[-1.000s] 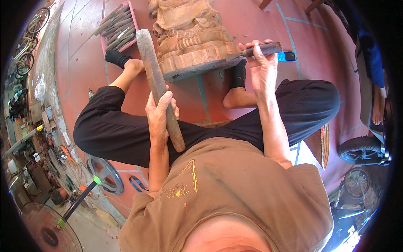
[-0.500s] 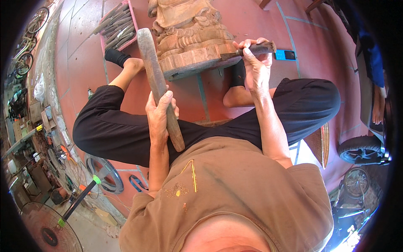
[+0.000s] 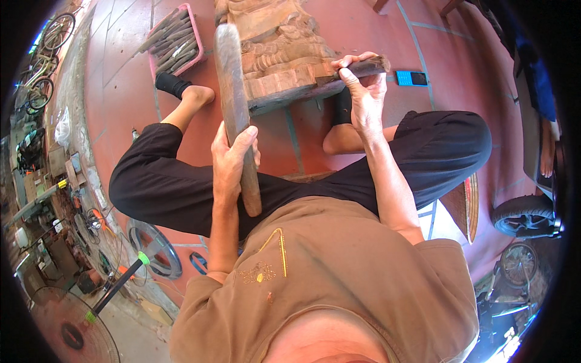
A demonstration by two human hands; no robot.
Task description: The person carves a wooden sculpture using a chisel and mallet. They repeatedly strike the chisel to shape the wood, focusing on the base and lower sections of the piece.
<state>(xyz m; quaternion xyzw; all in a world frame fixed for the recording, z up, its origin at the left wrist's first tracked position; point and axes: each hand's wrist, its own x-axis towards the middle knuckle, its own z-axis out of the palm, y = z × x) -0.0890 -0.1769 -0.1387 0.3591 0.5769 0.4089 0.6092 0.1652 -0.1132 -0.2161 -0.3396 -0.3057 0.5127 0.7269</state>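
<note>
A carved wooden statue point(image 3: 278, 51) lies on the floor ahead of me, its flat base end toward me. My left hand point(image 3: 233, 151) is wrapped round a long wooden mallet point(image 3: 233, 85), which points up and away, left of the statue's base. In my right hand point(image 3: 365, 91) is a wood chisel point(image 3: 370, 66) with a dark, worn handle. Its handle end points right, and its blade end meets the right edge of the statue's base. My fingers partly cover the chisel.
At the far left, a pink basket point(image 3: 201, 53) holds several chisels. A blue mobile phone point(image 3: 411, 78) lies on the tiled floor right of the chisel. My legs are bent on both sides. A standing fan point(image 3: 72, 336) is at lower left, and a black wheel point(image 3: 521, 216) is at right.
The mallet has swung slightly right and upright, its top nearer the statue. My right hand and the chisel have shifted a little left along the base edge.
</note>
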